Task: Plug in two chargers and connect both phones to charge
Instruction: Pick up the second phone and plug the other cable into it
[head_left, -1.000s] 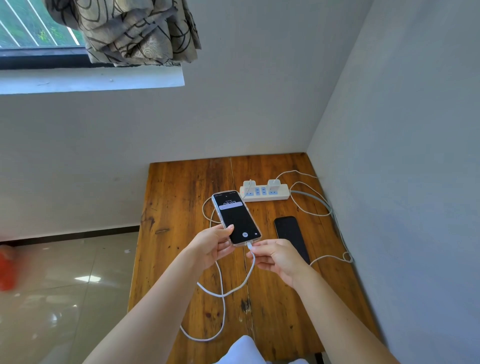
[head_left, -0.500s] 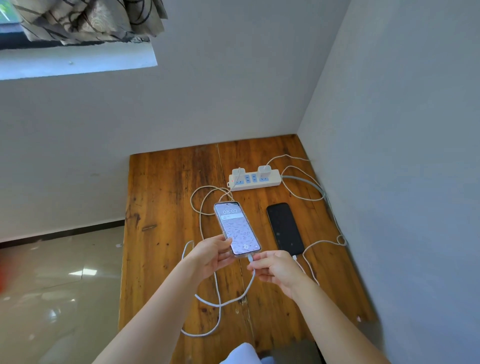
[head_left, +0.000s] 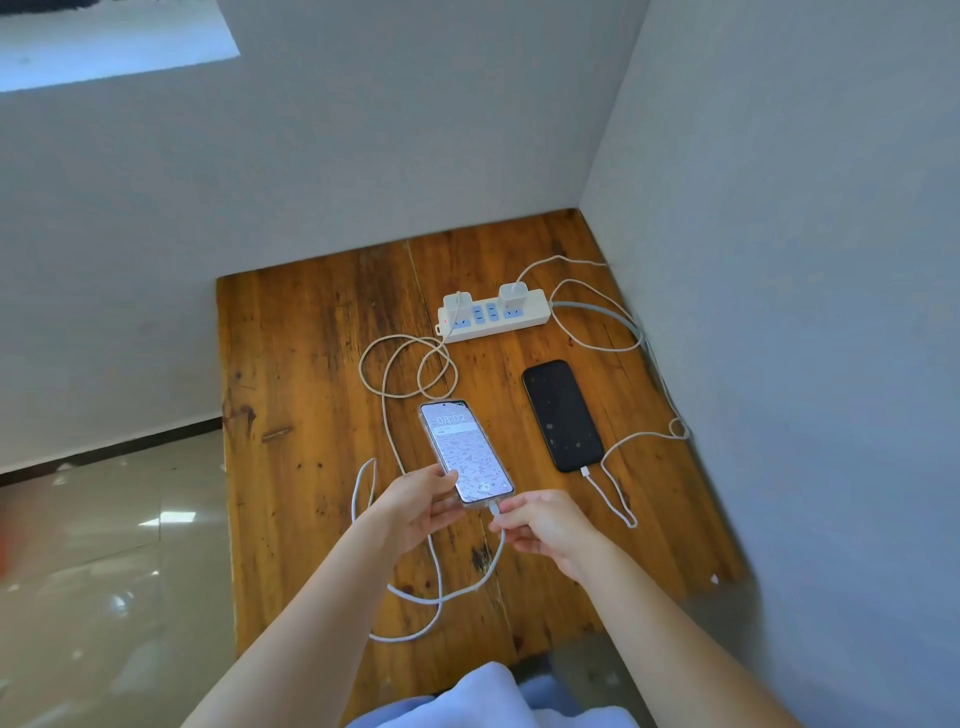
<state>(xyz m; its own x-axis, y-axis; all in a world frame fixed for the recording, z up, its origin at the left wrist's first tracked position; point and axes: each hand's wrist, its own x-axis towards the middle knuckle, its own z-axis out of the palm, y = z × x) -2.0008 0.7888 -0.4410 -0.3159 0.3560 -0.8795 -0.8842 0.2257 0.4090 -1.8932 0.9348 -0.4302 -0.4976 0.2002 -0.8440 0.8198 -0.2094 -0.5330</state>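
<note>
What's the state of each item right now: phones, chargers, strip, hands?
Lit phone: screen on, cable at its bottom port, held by left hand.
Dark phone: screen off, flat on table, cable plugged in.
Left charger: in power strip.
Right charger: in strip.
Right hand: pinching the lit phone's cable plug.
</note>
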